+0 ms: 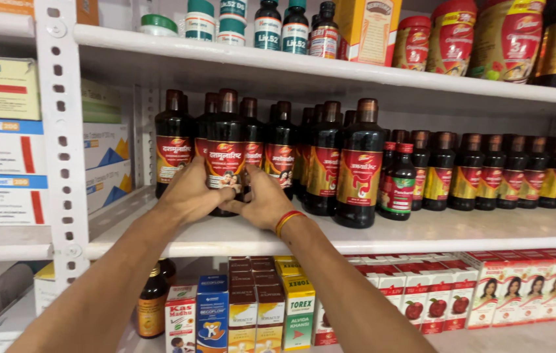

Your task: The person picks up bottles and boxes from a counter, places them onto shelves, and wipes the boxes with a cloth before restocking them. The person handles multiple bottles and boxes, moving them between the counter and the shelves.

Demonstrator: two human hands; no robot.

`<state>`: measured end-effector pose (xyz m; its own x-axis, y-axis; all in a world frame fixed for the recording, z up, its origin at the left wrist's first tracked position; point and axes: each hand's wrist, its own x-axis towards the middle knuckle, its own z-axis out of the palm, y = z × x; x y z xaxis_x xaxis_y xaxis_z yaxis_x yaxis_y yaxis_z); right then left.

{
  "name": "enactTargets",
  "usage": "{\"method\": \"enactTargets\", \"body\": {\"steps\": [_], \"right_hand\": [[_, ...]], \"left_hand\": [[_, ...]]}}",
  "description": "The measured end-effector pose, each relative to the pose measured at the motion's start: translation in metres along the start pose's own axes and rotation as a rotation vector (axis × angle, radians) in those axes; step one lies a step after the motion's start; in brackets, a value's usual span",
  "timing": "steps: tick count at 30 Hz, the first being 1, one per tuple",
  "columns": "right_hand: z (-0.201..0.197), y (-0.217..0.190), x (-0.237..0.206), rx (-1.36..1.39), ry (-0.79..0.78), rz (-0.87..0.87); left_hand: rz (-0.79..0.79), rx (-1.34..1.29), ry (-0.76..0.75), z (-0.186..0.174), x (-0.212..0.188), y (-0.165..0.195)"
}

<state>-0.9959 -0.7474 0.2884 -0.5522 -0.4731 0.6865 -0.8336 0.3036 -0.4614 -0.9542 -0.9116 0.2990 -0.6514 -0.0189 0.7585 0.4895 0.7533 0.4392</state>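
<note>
Both my hands clasp the lower part of one dark syrup bottle (225, 134) with a red label and brown cap, standing at the front of the middle white shelf (422, 235). My left hand (190, 193) wraps its left side, my right hand (266, 199) its right side. A red-and-yellow thread band (287, 219) circles my right wrist. Several similar dark bottles (317, 157) stand close around and behind it.
A long row of smaller dark bottles (500, 170) runs right along the same shelf. The upper shelf holds jars, bottles and a yellow box (369, 29). Below stand coloured cartons (258, 301) and red-white boxes (461, 294). A perforated white upright (62, 144) separates stacked medicine boxes (3, 144) at left.
</note>
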Motion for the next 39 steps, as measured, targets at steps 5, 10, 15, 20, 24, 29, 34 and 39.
{"method": "enactTargets", "body": {"steps": [5,10,15,20,24,29,34,39], "right_hand": [[0.002,0.003,0.002,-0.041,0.018,0.01],[0.004,0.007,0.004,-0.008,0.029,0.026],[0.005,0.008,0.004,-0.081,0.062,0.011],[0.004,0.006,0.003,-0.143,0.025,0.037],[0.001,0.002,0.001,-0.058,0.006,0.06],[0.003,0.0,0.001,-0.059,-0.002,0.109],[0.004,0.006,0.002,-0.039,0.012,0.058],[0.004,0.008,0.003,-0.033,0.005,0.038]], "left_hand": [[-0.061,0.037,0.027,0.0,-0.002,-0.002],[-0.122,-0.03,-0.019,0.001,-0.002,-0.003],[-0.078,-0.023,-0.033,0.004,0.0,-0.008],[-0.109,0.029,-0.016,0.003,0.001,-0.01],[-0.133,0.067,-0.016,0.002,0.004,-0.01],[-0.123,0.116,-0.028,0.002,0.003,-0.012],[-0.113,0.11,-0.014,0.002,0.003,-0.014],[-0.157,0.104,-0.042,0.001,0.002,-0.011]]}}
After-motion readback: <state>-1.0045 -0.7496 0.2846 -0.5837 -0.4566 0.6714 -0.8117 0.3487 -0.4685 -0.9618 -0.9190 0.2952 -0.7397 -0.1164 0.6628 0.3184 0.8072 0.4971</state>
